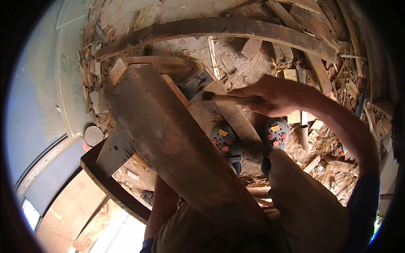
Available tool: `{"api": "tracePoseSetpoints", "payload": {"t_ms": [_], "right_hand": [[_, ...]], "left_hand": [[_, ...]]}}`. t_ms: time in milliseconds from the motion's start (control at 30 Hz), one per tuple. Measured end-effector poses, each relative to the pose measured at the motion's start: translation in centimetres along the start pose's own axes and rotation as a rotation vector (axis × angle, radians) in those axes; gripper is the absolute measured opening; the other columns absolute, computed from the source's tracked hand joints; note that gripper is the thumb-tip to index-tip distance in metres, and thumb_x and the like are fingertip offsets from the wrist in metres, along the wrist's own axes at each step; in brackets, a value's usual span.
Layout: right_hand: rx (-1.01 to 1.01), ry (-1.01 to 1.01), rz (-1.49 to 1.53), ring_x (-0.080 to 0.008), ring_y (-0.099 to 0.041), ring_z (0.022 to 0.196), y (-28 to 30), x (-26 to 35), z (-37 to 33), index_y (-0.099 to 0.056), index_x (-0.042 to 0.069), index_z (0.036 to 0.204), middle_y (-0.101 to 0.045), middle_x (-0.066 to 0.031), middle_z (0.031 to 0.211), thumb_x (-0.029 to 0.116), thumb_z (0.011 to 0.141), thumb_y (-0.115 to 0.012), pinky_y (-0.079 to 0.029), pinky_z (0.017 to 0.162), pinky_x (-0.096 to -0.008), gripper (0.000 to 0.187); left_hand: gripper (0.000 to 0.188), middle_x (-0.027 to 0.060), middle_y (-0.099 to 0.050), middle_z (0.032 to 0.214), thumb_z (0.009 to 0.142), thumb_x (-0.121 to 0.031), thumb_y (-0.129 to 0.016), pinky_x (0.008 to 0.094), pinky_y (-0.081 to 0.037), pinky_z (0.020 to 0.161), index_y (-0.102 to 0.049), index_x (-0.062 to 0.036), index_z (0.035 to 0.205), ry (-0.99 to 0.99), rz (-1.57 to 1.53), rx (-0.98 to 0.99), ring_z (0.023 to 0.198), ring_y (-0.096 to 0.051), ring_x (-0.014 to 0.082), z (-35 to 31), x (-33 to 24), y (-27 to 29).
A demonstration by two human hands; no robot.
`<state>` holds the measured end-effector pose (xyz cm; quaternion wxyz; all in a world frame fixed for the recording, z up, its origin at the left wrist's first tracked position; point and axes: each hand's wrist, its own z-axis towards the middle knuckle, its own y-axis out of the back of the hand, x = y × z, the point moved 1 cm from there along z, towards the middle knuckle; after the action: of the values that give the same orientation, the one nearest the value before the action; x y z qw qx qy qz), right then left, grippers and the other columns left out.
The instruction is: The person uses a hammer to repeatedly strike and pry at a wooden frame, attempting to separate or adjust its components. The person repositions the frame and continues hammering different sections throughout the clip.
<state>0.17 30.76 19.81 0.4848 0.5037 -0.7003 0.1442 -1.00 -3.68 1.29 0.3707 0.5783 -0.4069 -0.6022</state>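
Note:
A thick, dark wooden beam (168, 139) slants from the upper left down across my lap. My right hand (263, 96) is closed round the wooden handle (228, 100) of a hatchet-like tool. Its dark metal head (197, 86) is smeared by motion and lies just right of the beam, near its far end; whether they touch I cannot tell. My left forearm (162, 206) passes under the beam's left side, and the hand itself is hidden. Beneath the beam's far end lies another block of wood (168, 64).
A long curved timber (219, 27) crosses the far floor. A plank (236, 114) lies between my clogs (225, 138). Wood chips and offcuts (337, 164) litter the right. At left are a round tin (93, 137), a handsaw blade (114, 152) and a pale wall (42, 92).

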Motion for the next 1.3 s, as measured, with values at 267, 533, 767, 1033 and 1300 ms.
{"api": "tracePoseSetpoints", "payload": {"t_ms": [267,533,767,1033,1300], "right_hand": [[-0.567,-0.042,0.708,-0.0056,-0.046,0.051,-5.8,-5.6,1.7,-0.044,0.000,0.150,-0.055,-0.0004,0.070,0.019,0.106,-0.055,-0.040,0.044,-0.0241,0.049],[-0.496,0.011,0.817,-0.0065,-0.052,0.059,-9.3,-7.8,2.4,-0.045,0.008,0.152,-0.056,0.0013,0.075,0.017,0.105,-0.053,-0.045,0.054,-0.0250,0.049],[-0.569,-0.123,0.698,-0.0075,-0.053,0.058,-5.2,-6.0,1.7,-0.045,0.009,0.152,-0.056,-0.0007,0.072,0.023,0.105,-0.055,-0.046,0.053,-0.0279,0.050],[-0.527,-0.097,0.723,-0.0041,-0.049,0.051,-3.9,-7.2,3.5,-0.047,0.008,0.150,-0.055,0.0025,0.068,0.023,0.105,-0.059,-0.042,0.043,-0.0209,0.050],[-0.452,-0.018,0.811,-0.0043,-0.050,0.058,-4.7,-9.0,3.6,-0.049,0.011,0.150,-0.056,0.0012,0.071,0.023,0.103,-0.059,-0.043,0.051,-0.0232,0.050]], "left_hand": [[0.033,0.0292,-0.067,0.099,0.106,-0.025,-0.041,0.0552,-0.048,0.078,-0.062,-0.0019,0.114,0.012,-0.029,0.033,0.094,-0.063,0.0507,0.5,-1.0,0.5],[0.034,0.0269,-0.068,0.104,0.107,-0.026,-0.041,0.0551,-0.049,0.081,-0.063,-0.0024,0.116,-0.039,-0.026,-0.032,0.098,-0.063,0.0487,0.3,-0.9,-0.6],[0.033,0.0251,-0.069,0.105,0.107,-0.028,-0.041,0.0561,-0.049,0.082,-0.062,-0.0052,0.117,0.079,0.074,0.052,0.098,-0.064,0.0482,0.4,0.2,0.4],[0.033,0.0241,-0.069,0.103,0.107,-0.030,-0.038,0.0571,-0.048,0.081,-0.063,-0.0095,0.117,0.080,0.095,0.022,0.097,-0.064,0.0476,0.3,-1.4,0.3],[0.031,0.0249,-0.069,0.102,0.107,-0.028,-0.040,0.0546,-0.049,0.079,-0.062,-0.0086,0.119,0.076,0.078,0.057,0.096,-0.064,0.0469,0.3,-0.9,0.4]]}}
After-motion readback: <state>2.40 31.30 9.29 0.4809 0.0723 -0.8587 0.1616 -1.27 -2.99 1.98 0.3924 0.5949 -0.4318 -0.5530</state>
